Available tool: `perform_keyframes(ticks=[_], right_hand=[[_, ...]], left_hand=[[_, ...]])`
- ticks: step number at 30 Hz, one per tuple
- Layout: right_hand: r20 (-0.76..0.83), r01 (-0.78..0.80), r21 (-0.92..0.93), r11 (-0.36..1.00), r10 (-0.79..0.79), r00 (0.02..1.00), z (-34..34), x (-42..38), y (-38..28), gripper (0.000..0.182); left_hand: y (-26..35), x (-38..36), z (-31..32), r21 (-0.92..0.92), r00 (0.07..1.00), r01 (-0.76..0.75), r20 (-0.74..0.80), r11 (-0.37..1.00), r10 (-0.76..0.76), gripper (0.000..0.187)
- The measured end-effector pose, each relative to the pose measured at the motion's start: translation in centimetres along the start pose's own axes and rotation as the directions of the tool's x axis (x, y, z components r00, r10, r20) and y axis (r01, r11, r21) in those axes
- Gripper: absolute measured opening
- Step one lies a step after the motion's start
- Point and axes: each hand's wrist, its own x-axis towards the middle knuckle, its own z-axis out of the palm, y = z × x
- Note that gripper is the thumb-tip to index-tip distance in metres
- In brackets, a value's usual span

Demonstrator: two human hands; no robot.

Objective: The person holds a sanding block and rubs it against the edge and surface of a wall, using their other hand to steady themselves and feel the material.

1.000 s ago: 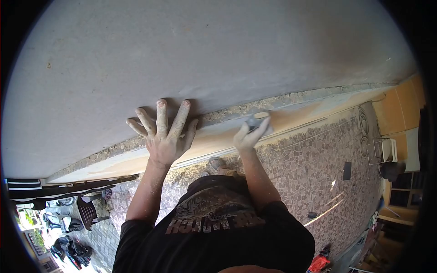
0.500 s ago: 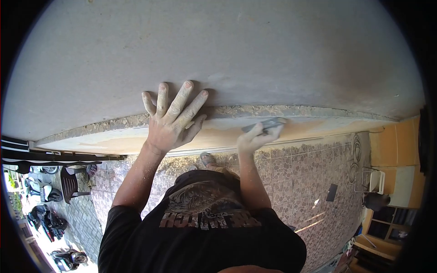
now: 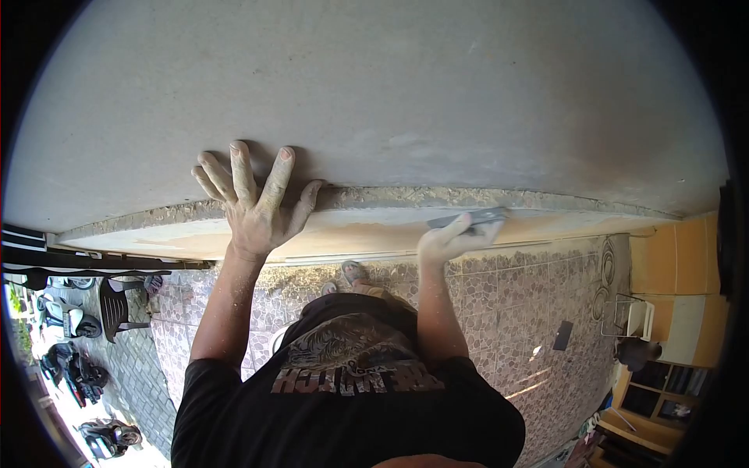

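Note:
My left hand (image 3: 257, 210) is open, fingers spread over the rough edge and the grey wall surface (image 3: 406, 93). Pale dust coats its fingers. My right hand (image 3: 449, 240) is closed around a flat dark-grey piece, apparently folded sandpaper (image 3: 490, 215), held against the pale, patchy band (image 3: 351, 234) just below that edge. Motion blurs the right fingers somewhat. The rough ledge edge (image 3: 406, 196) runs in a curve across the view, between the grey surface and the pale band.
Patterned floor tiles (image 3: 515, 312) lie below, with sandalled feet (image 3: 353, 271) near the wall base. A dark rectangular piece (image 3: 562, 335) rests on the floor at right, near a white chair (image 3: 638, 320). A brown plastic chair (image 3: 115, 310) and parked motorcycles (image 3: 74, 374) stand at left.
My left hand has shifted left along the edge, thumb now spread wider. My right hand has moved a little right with the dark-grey piece still in it.

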Motion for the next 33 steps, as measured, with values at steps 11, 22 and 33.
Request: perform_keyframes(ticks=[11, 22, 33], right_hand=[[0.301, 0.308, -0.139, 0.941, -0.257, 0.918, 0.5, -7.8, 0.2, 0.066], [0.089, 0.233, 0.025, 0.972, -0.235, 0.968, 2.3, -5.1, -0.3, 0.057], [-0.114, -0.094, 0.031, 0.995, 0.097, 0.989, 1.3, 4.2, -5.1, 0.053]], left_hand=[[0.7, 0.1, 0.1, -0.021, 0.998, 0.052, 0.032, 0.998, -0.052, 0.067], [1.0, 0.5, -0.2, 0.015, 1.000, -0.010, 0.013, 1.000, 0.010, 0.072], [0.5, 0.2, -0.2, -0.028, 0.999, -0.026, 0.043, 0.999, 0.027, 0.072]])
